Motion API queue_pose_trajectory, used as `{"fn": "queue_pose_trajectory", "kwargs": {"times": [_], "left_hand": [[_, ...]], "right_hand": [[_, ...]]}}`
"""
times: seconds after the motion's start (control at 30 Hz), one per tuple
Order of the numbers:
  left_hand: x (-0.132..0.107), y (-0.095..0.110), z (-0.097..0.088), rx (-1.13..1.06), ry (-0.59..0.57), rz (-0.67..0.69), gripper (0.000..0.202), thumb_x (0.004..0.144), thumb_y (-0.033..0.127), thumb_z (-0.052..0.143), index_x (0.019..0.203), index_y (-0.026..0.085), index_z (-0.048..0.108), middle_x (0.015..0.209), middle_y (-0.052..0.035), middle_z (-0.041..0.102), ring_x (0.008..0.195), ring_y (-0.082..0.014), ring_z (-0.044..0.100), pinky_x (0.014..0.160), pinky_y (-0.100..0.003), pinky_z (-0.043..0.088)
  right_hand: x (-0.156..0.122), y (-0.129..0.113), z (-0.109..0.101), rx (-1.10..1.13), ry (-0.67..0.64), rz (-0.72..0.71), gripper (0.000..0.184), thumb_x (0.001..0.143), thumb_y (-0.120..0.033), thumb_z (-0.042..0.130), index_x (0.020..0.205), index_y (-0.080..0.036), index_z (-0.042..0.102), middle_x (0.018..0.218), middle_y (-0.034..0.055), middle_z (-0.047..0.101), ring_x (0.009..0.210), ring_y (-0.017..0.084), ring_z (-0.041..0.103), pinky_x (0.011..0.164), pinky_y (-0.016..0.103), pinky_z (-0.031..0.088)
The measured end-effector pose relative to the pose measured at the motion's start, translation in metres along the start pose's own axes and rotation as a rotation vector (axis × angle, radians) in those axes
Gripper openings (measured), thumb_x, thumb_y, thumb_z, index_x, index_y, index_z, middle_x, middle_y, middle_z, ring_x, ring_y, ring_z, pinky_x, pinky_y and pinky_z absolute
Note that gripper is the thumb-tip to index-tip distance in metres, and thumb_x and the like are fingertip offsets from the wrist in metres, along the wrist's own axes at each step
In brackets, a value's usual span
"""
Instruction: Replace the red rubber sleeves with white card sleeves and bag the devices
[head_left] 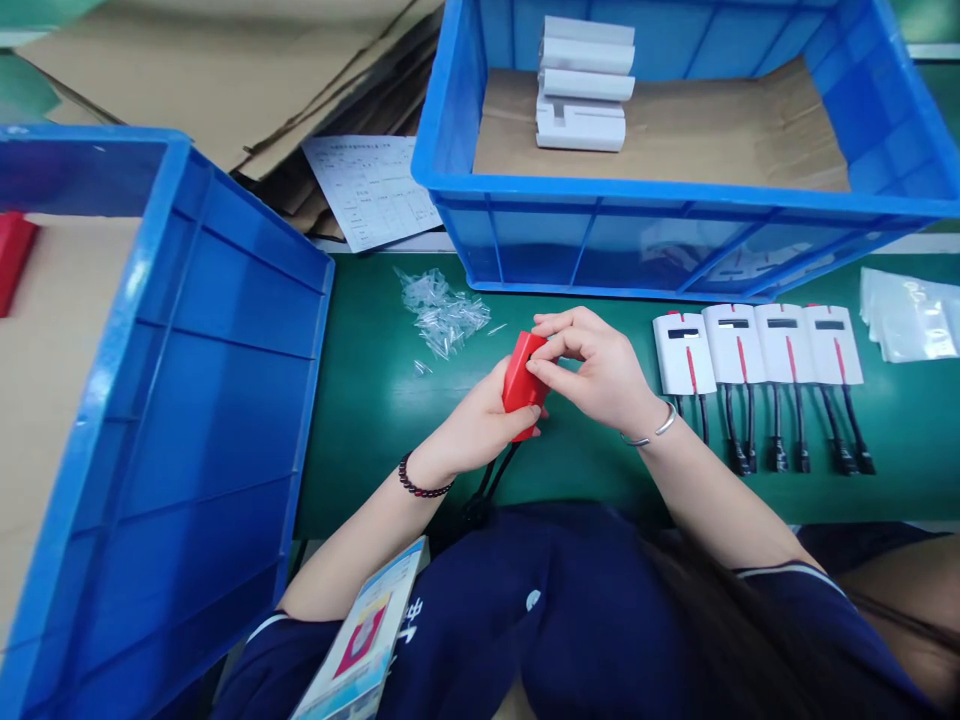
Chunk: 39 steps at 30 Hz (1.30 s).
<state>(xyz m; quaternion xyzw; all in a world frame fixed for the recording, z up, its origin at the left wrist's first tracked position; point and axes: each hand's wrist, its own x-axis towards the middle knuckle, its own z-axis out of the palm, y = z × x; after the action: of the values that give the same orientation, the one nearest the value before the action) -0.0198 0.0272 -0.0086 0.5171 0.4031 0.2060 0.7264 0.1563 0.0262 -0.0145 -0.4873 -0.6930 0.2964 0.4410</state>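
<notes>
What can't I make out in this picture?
All in the head view:
Red case: its underside, hidden by its own body and the left grip.
Right grip: whether it pinches anything; it covers the spot itself.
Red thing in the leftmost blue box: its full shape, cut off by the left edge.
Paper sheet: its writing, too small.
Clear slivers: their number, since they overlap.

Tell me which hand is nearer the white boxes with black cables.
Right. The right hand is left of the white boxes, at the red case; the left hand is farther left, gripping that case.
</notes>
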Motion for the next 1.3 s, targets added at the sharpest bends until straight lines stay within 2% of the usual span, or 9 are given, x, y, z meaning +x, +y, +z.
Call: {"fn": "queue_pose_trajectory", "kwargs": {"times": [0.3,0.43,0.6,0.8,0.9,0.97,1.03,1.13,1.3], "left_hand": [[0.001,-0.01,0.003,-0.018,0.011,0.018,0.049,0.079,0.018,0.063,0.123,0.018,0.043,0.107,-0.0061,0.054,0.088,-0.0177,0.063,0.073,-0.036,0.061],[0.002,-0.018,0.0,-0.097,0.012,0.018,0.049,0.078,0.018,0.065,0.123,0.02,0.044,0.106,-0.0053,0.056,0.089,-0.0179,0.064,0.072,-0.035,0.061],[0.001,-0.021,0.0,-0.204,0.009,0.003,0.057,0.077,0.018,0.068,0.128,0.022,0.044,0.107,-0.0053,0.058,0.089,-0.0175,0.064,0.074,-0.035,0.061],[0.0,-0.022,0.004,-0.232,0.076,0.031,0.058,0.079,0.024,0.07,0.131,0.021,0.045,0.112,-0.0074,0.059,0.096,-0.0202,0.063,0.075,-0.033,0.059],[0.003,-0.031,0.002,-0.269,0.115,0.053,0.062,0.078,0.025,0.072,0.134,0.022,0.043,0.116,-0.0072,0.059,0.095,-0.0193,0.063,0.075,-0.033,0.059],[0.004,-0.035,0.001,-0.288,0.144,0.063,0.066,0.078,0.025,0.072,0.136,0.025,0.041,0.12,-0.0065,0.058,0.094,-0.0182,0.063,0.075,-0.033,0.059],[0.004,-0.036,0.0,-0.296,0.162,0.07,0.066,0.078,0.026,0.073,0.136,0.026,0.041,0.122,-0.0064,0.058,0.095,-0.0183,0.063,0.076,-0.033,0.059],[0.003,-0.033,0.002,-0.289,0.17,0.076,0.063,0.079,0.028,0.073,0.134,0.024,0.043,0.127,-0.008,0.057,0.106,-0.0217,0.062,0.081,-0.033,0.057],[0.002,-0.035,0.005,-0.246,0.174,0.112,0.062,0.078,0.03,0.076,0.133,0.023,0.046,0.132,-0.0091,0.057,0.115,-0.0249,0.059,0.086,-0.033,0.056]], "right_hand": [[0.007,-0.004,-0.004,-0.019,-0.068,0.039,0.012,0.077,-0.013,0.067,0.067,-0.019,0.066,0.09,0.005,0.066,0.101,0.023,0.067,0.091,0.043,0.056],[0.009,-0.004,-0.003,-0.041,-0.071,0.05,0.013,0.076,-0.009,0.065,0.066,-0.018,0.065,0.091,0.0059,0.068,0.1,0.023,0.068,0.084,0.038,0.057],[0.007,-0.006,-0.004,-0.059,-0.111,0.053,0.011,0.08,-0.012,0.063,0.072,-0.019,0.066,0.099,0.0055,0.068,0.105,0.022,0.068,0.086,0.038,0.056],[0.002,-0.007,0.01,-0.144,-0.087,-0.04,0.008,0.085,-0.016,0.058,0.077,-0.019,0.058,0.108,0.0106,0.062,0.114,0.024,0.061,0.093,0.041,0.053],[0.0,-0.005,0.017,-0.27,0.023,-0.063,0.008,0.086,-0.013,0.05,0.08,-0.019,0.052,0.107,0.0147,0.058,0.11,0.025,0.057,0.092,0.045,0.05],[-0.001,-0.005,0.018,-0.338,0.094,-0.072,0.008,0.087,-0.013,0.048,0.082,-0.019,0.05,0.099,0.0132,0.058,0.099,0.025,0.056,0.086,0.045,0.049],[0.0,-0.006,0.019,-0.313,0.063,-0.075,0.008,0.088,-0.015,0.049,0.083,-0.02,0.049,0.092,0.0096,0.057,0.093,0.023,0.055,0.082,0.042,0.049],[0.0,-0.007,0.021,-0.219,-0.024,-0.042,0.006,0.088,-0.02,0.055,0.084,-0.021,0.051,0.093,0.0073,0.056,0.095,0.022,0.055,0.081,0.04,0.049],[-0.001,-0.004,0.032,-0.227,-0.015,0.008,0.012,0.087,-0.015,0.049,0.078,-0.022,0.045,0.091,0.0084,0.051,0.095,0.023,0.052,0.084,0.042,0.047]]}}
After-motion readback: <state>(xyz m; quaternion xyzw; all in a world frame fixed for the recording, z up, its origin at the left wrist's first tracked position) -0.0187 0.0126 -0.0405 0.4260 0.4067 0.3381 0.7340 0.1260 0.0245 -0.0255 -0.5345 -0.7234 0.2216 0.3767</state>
